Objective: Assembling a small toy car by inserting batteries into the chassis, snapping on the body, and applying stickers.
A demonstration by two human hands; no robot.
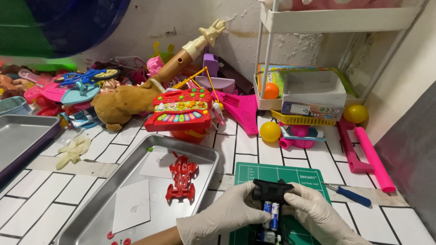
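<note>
Gloved hands at bottom centre, over green cutting mat (272, 174). Left hand (222, 217) in white glove, fingers curled round left side of black toy car chassis (271, 206). Right hand (315, 213), also gloved, clasping chassis from right, fingertips (290, 193) on upper edge. Chassis held upside-down or open-side-up just above mat, two batteries (271, 214) seated side by side in its middle, black wheels at far end. Both hands closed on chassis; neither loose.

Left of mat: metal tray (102, 213), with red car body shell (181, 178) lying in upper middle, detached from chassis and well apart from it. White paper sheet (131, 205) flat in tray beside shell; small red parts (119, 238) near tray's front edge. Second, darker tray (20, 136) at far left edge.

Right of mat: blue-handled screwdriver (347, 194) on white tile-patterned tabletop (36, 190), just beside mat, untouched.

Behind: heap of toys against wall. Red toy keyboard (179, 113) with coloured keys, brown plush animal (125, 102), pink toy guitar (243, 109), toy flute (188, 52) leaning on wall. Yellow ball (270, 131) near foot of white shelf rack (336, 20); another yellow ball (355, 113) further right, orange ball (271, 90) on rack's low shelf. Pale crumpled glove (72, 150) on tabletop near dark tray.
</note>
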